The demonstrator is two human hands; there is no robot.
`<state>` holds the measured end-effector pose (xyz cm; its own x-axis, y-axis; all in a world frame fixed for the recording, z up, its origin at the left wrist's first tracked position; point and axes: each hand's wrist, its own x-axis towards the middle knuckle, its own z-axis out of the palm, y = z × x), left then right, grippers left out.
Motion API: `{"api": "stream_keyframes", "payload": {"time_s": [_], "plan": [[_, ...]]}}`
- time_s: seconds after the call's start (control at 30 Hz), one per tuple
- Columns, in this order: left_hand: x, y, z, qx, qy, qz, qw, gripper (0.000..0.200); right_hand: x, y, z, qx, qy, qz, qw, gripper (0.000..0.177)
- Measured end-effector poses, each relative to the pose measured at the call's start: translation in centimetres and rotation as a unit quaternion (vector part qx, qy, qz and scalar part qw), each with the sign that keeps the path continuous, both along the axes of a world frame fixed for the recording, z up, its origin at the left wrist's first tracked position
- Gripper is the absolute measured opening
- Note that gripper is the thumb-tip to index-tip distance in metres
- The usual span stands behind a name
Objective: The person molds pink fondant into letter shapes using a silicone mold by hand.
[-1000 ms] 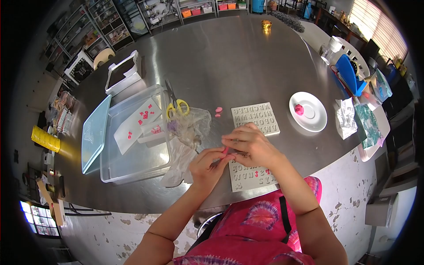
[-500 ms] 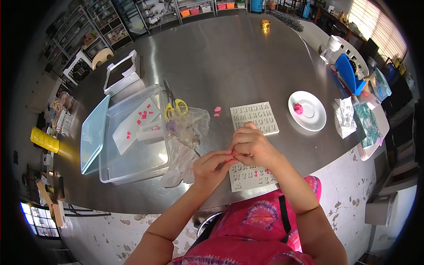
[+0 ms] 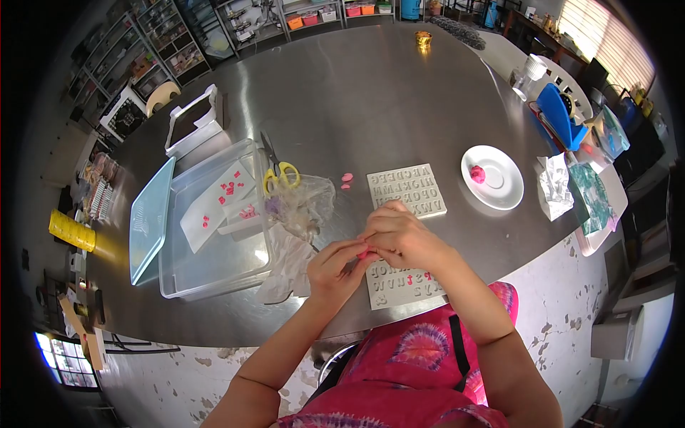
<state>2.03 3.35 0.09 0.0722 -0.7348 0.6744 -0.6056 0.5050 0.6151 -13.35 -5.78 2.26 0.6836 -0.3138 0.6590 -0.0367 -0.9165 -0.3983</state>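
My left hand (image 3: pixel 335 269) and my right hand (image 3: pixel 408 241) meet at the fingertips, both closed on a small piece of pink dough (image 3: pixel 365 254). Fingers hide most of that piece. Beneath them lies a white letter mould (image 3: pixel 389 294), partly covered by my right hand and forearm, with pink in a few of its letter hollows. A second letter mould (image 3: pixel 421 180) lies just beyond my right hand. Two small pink lumps (image 3: pixel 347 178) rest on the table to its left. On the right, a white saucer (image 3: pixel 503 187) holds a pink ball of dough (image 3: pixel 477 174).
A clear plastic tub (image 3: pixel 214 282) at left holds a white sheet with small pink letters. Beside it are yellow-handled scissors (image 3: pixel 283 175), a crumpled plastic bag (image 3: pixel 307 203) and a blue lid (image 3: pixel 151 221). Crumpled foil (image 3: pixel 554 189) lies at the right edge.
Both hands stay together over the near mould, and their fingers have shifted slightly around the pink dough, of which a little more shows. The whole view has moved slightly.
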Motion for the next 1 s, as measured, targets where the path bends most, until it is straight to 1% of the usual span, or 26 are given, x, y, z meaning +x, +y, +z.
{"api": "stream_keyframes", "payload": {"time_s": [0.1, 0.23, 0.3, 0.33, 0.37, 0.4, 0.43, 0.47, 0.5, 0.53, 0.57, 0.6, 0.63, 0.67, 0.73, 0.8, 0.87, 0.93, 0.97, 1.0], "plan": [[-0.1, 0.0, 0.0, 0.010, 0.001, 0.009, 1.000, 0.028, 0.0, 0.1, 0.2, -0.004, 0.020, 0.016, 1.000, 0.009], [-0.1, 0.0, 0.0, 0.034, 0.022, 0.026, 0.999, 0.024, 0.2, 0.2, 0.1, -0.018, 0.046, -0.002, 0.999, 0.011], [0.2, -0.1, -0.4, 0.034, 0.045, 0.018, 0.998, 0.024, 0.2, -0.1, -0.4, -0.047, 0.053, -0.016, 0.997, 0.019], [0.2, -0.1, -0.7, 0.034, 0.066, 0.011, 0.997, 0.023, 0.2, 0.0, -0.3, -0.047, 0.054, -0.017, 0.997, 0.019], [0.3, -0.1, -0.8, 0.034, 0.066, 0.010, 0.997, 0.023, 0.2, 0.1, 0.0, 0.000, 0.018, -0.030, 0.999, 0.022], [0.3, -0.1, -0.9, 0.071, 0.136, 0.001, 0.988, 0.023, 0.2, 0.1, 0.1, 0.048, -0.018, -0.042, 0.998, 0.026], [0.4, -0.1, -1.0, 0.109, 0.205, -0.008, 0.973, 0.024, 0.0, -0.1, 0.0, 0.049, -0.019, -0.042, 0.998, 0.026], [0.3, -0.1, -1.0, 0.109, 0.205, -0.008, 0.973, 0.024, -0.3, -0.5, -0.1, 0.102, -0.019, -0.036, 0.994, 0.030], [0.2, -0.1, -0.9, 0.101, 0.235, -0.015, 0.967, 0.021, -0.6, -0.7, -0.2, 0.155, -0.019, -0.030, 0.987, 0.034], [0.1, -0.1, -0.9, 0.092, 0.264, -0.021, 0.960, 0.019, -0.7, -0.7, -0.2, 0.155, -0.019, -0.031, 0.987, 0.034], [0.1, -0.2, -0.9, 0.093, 0.264, -0.022, 0.960, 0.019, -0.9, -0.6, -0.1, 0.181, 0.001, -0.028, 0.983, 0.031], [0.2, -0.2, -0.9, 0.090, 0.238, -0.022, 0.967, 0.021, -1.0, -0.6, 0.0, 0.206, 0.021, -0.025, 0.978, 0.029], [0.2, -0.2, -0.9, 0.088, 0.212, -0.021, 0.973, 0.024, -1.0, -0.7, -0.2, 0.207, 0.021, -0.025, 0.978, 0.029], [0.3, -0.2, -0.9, 0.088, 0.211, -0.022, 0.973, 0.024, -1.0, -0.8, -0.4, 0.201, 0.015, -0.022, 0.979, 0.027], [0.5, -0.4, -1.1, 0.058, 0.158, -0.007, 0.986, 0.025, -1.0, -0.9, -0.5, 0.196, 0.009, -0.019, 0.980, 0.026], [0.7, -0.5, -1.3, 0.057, 0.146, -0.006, 0.988, 0.026, -1.0, -0.8, -0.2, 0.231, 0.015, -0.029, 0.972, 0.022], [0.5, -0.5, -1.1, 0.056, 0.134, -0.005, 0.989, 0.027, -1.0, -0.9, -0.2, 0.225, 0.001, -0.028, 0.974, 0.021], [0.1, -0.5, -0.6, 0.063, 0.180, 0.021, 0.981, 0.022, -1.0, -0.9, -0.3, 0.220, -0.013, -0.029, 0.975, 0.020], [0.0, -0.4, -0.5, 0.065, 0.180, 0.020, 0.981, 0.022, -1.1, -0.9, -0.3, 0.228, -0.008, -0.017, 0.973, 0.020], [-0.1, -0.3, -0.4, 0.064, 0.139, 0.015, 0.988, 0.022, -1.1, -0.9, -0.3, 0.236, -0.004, -0.004, 0.972, 0.020]]}}
